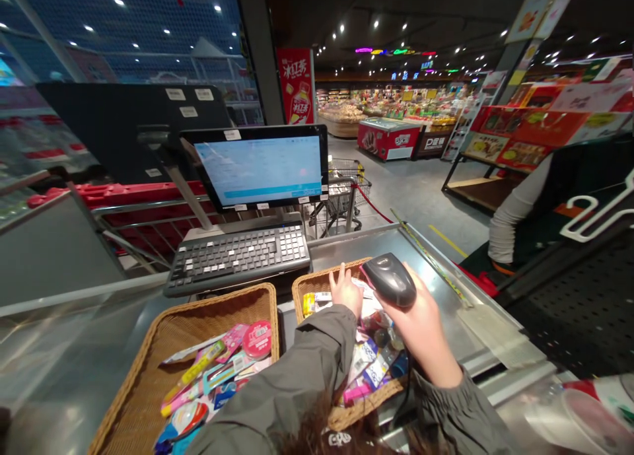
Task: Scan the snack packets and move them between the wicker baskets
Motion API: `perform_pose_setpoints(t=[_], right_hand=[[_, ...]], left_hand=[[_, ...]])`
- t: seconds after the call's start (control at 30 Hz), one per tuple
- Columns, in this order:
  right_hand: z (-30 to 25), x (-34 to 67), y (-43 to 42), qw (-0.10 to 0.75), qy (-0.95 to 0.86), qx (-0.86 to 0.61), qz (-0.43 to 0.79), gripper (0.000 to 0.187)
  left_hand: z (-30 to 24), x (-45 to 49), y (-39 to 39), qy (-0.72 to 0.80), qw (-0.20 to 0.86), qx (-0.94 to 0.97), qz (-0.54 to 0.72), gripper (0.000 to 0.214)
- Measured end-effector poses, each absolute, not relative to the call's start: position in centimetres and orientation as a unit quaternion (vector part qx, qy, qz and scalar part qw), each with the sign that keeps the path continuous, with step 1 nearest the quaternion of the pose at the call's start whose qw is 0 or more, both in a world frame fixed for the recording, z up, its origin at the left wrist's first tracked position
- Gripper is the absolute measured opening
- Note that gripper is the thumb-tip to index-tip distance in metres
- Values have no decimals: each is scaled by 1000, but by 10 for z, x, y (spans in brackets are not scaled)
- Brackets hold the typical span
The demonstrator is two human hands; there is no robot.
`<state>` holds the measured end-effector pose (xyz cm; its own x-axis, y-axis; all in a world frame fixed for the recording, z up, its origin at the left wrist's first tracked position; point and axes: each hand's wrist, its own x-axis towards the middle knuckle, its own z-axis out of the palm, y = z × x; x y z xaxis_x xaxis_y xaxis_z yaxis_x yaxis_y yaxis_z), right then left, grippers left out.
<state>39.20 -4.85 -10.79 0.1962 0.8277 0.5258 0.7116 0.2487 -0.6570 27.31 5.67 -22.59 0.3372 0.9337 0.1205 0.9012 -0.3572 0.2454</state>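
My right hand (421,323) is wrapped round a black handheld barcode scanner (393,280), held above the right wicker basket (341,419). Over the far part of that basket reaches my left hand (347,292), its visible fingers apart. White wrappers lie beside it, and some of its fingertips are hidden. Small packaged goods fill the basket, among them a yellow packet (308,303) and blue-and-white packs (379,369). To the left, a larger wicker basket (133,369) holds several packaged items, including a round pink-red tin (257,339). My left sleeve covers part of both baskets.
Behind the baskets stand a black keyboard (242,253) and a lit monitor (262,168) on the metal counter (430,270). A person's grey sleeve (515,210) shows at right, near a white hanger (579,220). A shopping cart (341,194) stands beyond the counter.
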Motion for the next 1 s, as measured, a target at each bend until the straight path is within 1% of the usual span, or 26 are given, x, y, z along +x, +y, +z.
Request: perform_pose_setpoints(t=[0.17, 0.27, 0.4, 0.47, 0.57, 0.7, 0.83, 1.0], right_hand=[[-110, 391, -47, 472, -637, -606, 63, 43], [-108, 391, -49, 472, -635, -609, 59, 46], [-101, 391, -56, 480, -626, -612, 52, 48], [-100, 391, -59, 491, -614, -616, 44, 51], [-99, 386, -63, 493, -610, -619, 37, 54], [-94, 363, -64, 482, -641, -597, 33, 57], [-74, 327, -67, 482, -686, -545, 20, 52], [-41, 283, -75, 478, -739, -474, -3, 41]], left_hand=[[-228, 274, 59, 580, 81, 797, 151, 40], [-216, 271, 59, 587, 99, 790, 144, 38], [-184, 244, 58, 590, 106, 788, 139, 28], [-165, 219, 58, 588, 96, 782, 180, 26], [-133, 173, 54, 576, 68, 771, 261, 28], [-91, 117, 42, 567, -4, 758, 322, 27], [-56, 78, 25, 570, -52, 744, 345, 27], [-30, 41, 8, 569, -47, 738, 360, 25]])
